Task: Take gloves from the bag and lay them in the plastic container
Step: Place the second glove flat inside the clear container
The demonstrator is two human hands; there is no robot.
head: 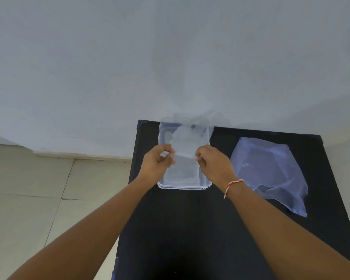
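From the head view we count one plastic container [162, 138], one bag [271, 170] and one glove [187, 138] in hand, on a black counter [190, 229]. The glove is thin, clear and blurred, stretched above the container. Our left hand [156, 164] and right hand [212, 164] each pinch its near edge, fingers [169, 152] closed on it. The bag lies at three o'clock of the container.
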